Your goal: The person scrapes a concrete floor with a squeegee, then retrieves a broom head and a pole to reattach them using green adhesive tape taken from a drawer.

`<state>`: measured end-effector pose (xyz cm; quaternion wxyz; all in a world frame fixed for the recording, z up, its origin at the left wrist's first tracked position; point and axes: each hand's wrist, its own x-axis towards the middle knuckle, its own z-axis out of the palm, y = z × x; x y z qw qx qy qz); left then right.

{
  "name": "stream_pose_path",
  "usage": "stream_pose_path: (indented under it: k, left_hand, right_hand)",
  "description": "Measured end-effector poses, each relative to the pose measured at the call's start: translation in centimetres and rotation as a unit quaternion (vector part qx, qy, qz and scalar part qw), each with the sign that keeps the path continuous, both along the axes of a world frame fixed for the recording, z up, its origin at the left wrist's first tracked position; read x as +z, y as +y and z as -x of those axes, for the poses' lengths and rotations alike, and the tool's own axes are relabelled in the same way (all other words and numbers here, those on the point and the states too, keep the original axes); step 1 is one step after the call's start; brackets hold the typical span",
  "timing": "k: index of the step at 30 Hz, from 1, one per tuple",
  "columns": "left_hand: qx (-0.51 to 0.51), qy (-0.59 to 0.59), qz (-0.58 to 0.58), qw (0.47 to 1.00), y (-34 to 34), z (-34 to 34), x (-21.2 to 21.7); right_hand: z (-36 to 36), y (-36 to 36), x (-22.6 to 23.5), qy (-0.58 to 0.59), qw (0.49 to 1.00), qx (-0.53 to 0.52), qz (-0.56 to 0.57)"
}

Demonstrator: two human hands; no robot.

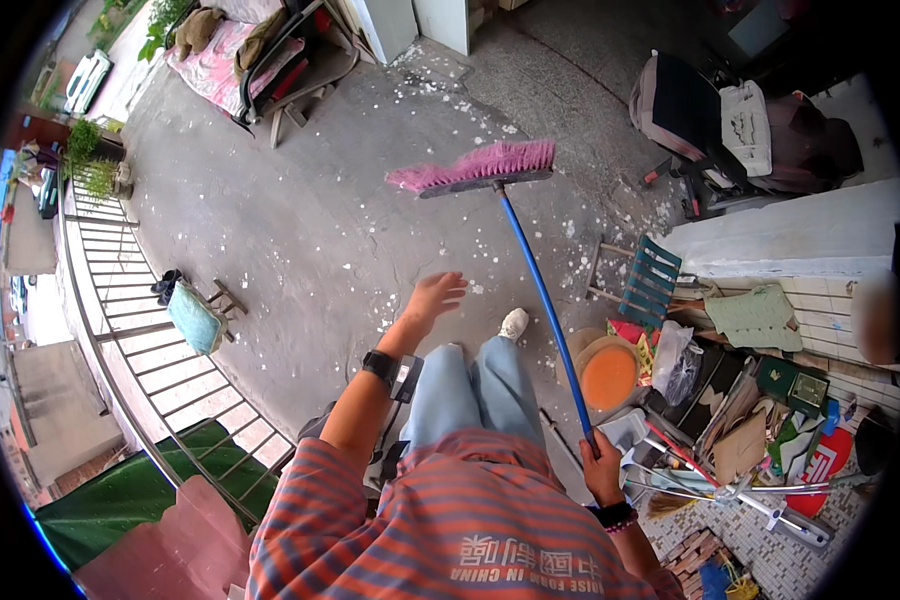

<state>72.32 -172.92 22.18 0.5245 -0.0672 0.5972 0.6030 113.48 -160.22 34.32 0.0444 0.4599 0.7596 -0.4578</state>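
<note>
Clear crinkled plastic bag [678, 362] beside the round orange basin at right, flat brown cardboard piece [738, 447] leaning among the clutter below it, round red sign with white markings [822, 464] lying at the far right, small dark wrist-worn screen [378, 364] on the left forearm

left hand [435, 297] outstretched open, right hand [602, 468] gripping

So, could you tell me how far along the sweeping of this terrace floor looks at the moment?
Little looks done: white flecks dot much of the concrete floor, and no swept pile shows. In hand: the right hand grips the blue handle of the pink-bristled broom, whose head is out in front among the flecks, while the left hand is held out, empty. Left: nearly all the flecks, thickest near the far wall.
</note>
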Motion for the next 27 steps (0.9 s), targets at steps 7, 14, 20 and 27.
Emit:
stream_pose_path:
  k: [7, 14, 20, 27]
  left_hand:
    - [0.152, -0.005, -0.22, 0.963, 12.9, 8.4, 6.7]
    - [0.259, -0.101, -0.406, 0.871, 21.6, 14.7, 12.1]
    - [0.292, -0.059, -0.409, 0.862, 27.5, 19.0, 9.2]
    - [0.345, -0.029, -0.326, 0.88, 36.3, 27.7, 10.5]
  right_hand:
    - [1.5, 8.2, 3.0, 0.032, 0.997, 0.068, -0.023]
    - [3.7, 15.5, 4.4, 0.071, 0.988, 0.115, -0.08]
    - [8.3, 21.0, 3.8, 0.054, 0.988, 0.116, -0.084]
    - [15.5, 30.4, 1.6, 0.082, 0.989, 0.108, 0.064]
